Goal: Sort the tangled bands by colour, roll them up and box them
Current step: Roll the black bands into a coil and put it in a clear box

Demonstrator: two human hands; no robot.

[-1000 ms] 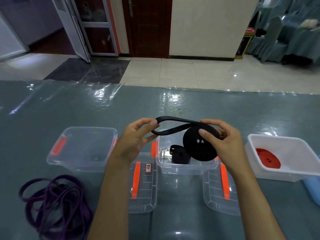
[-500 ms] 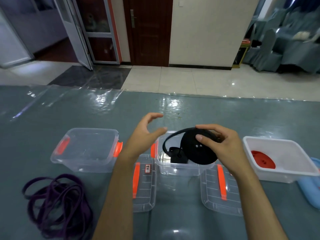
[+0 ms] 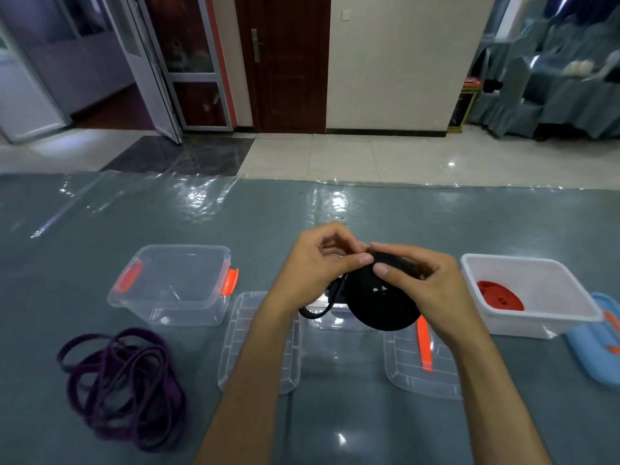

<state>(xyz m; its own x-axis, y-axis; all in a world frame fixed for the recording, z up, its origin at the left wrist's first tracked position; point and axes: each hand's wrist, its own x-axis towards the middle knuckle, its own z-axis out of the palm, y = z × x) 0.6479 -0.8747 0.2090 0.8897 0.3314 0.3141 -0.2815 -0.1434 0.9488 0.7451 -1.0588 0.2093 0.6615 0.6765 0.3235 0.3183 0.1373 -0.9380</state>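
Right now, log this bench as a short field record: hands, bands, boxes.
left hand: pinching the loose tail at the roll's top edge
right hand: gripping the flat black rolled band above the middle clear box
purple tangled bands: loose heap on the table, near left
clear plastic box with orange latches: open, no band visible inside
white plastic tub: holds a red rolled band

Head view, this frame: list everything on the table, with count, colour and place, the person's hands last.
black band roll: 1, black, held over the middle clear box, loose tail hanging left
purple bands: 1 tangled pile, purple, table front left
clear box: 1, orange latches, left, nothing visible inside
clear lids: 2, flat, front centre
white box: 1, right, holds a red band roll
blue lid: 1, far right
left hand: on the roll
right hand: on the roll
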